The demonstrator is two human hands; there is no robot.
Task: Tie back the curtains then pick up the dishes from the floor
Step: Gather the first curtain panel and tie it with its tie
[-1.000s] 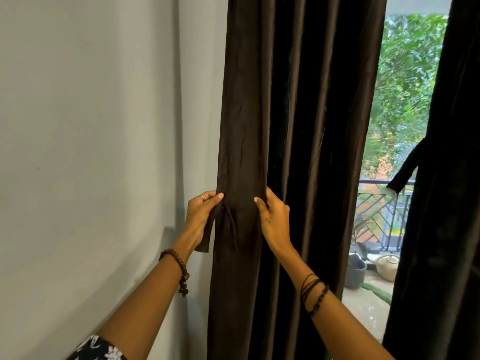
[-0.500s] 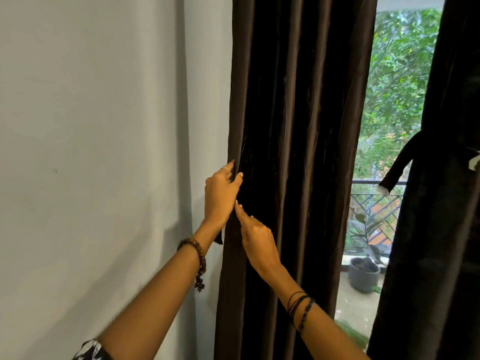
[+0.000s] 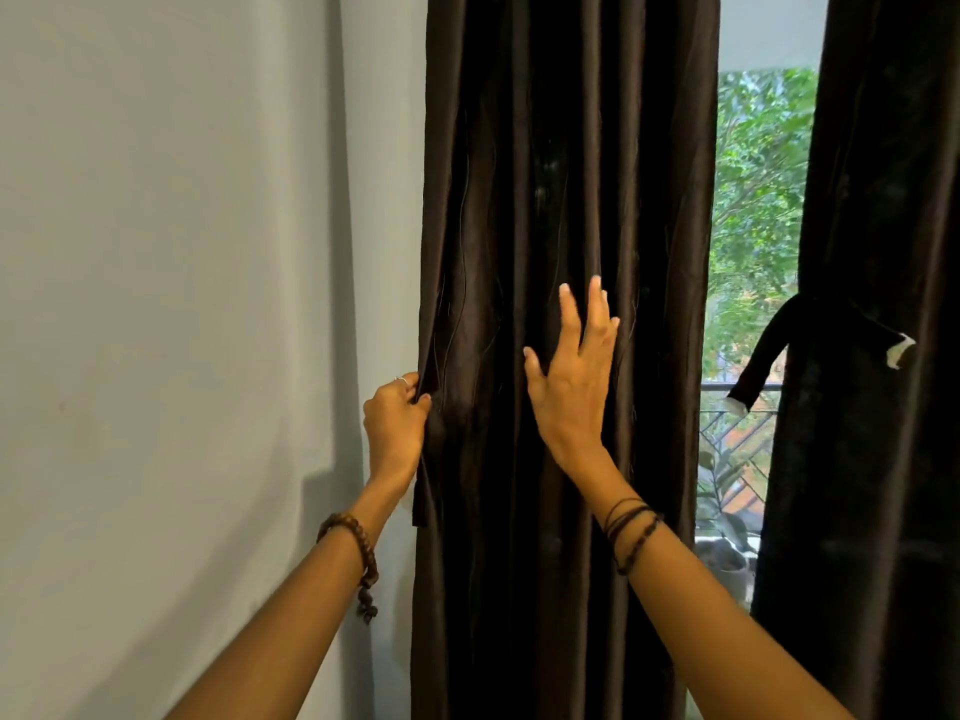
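A dark brown left curtain (image 3: 561, 174) hangs in folds beside the grey wall. My left hand (image 3: 395, 428) pinches the curtain's left edge at about mid height. Spread flat with straight fingers, my right hand (image 3: 571, 387) lies against the curtain's front folds. The right curtain (image 3: 883, 200) is gathered, and a dark tie-back strap (image 3: 810, 330) with white ends wraps it. No dishes are in view.
The grey wall (image 3: 182, 304) fills the left half. Between the curtains a gap shows a balcony railing (image 3: 737, 439), green trees and a potted plant (image 3: 722, 543) on the balcony floor.
My right hand has let go of the curtain edge, moved up and to the right, and opened flat on the folds. My left hand keeps its pinch on the edge.
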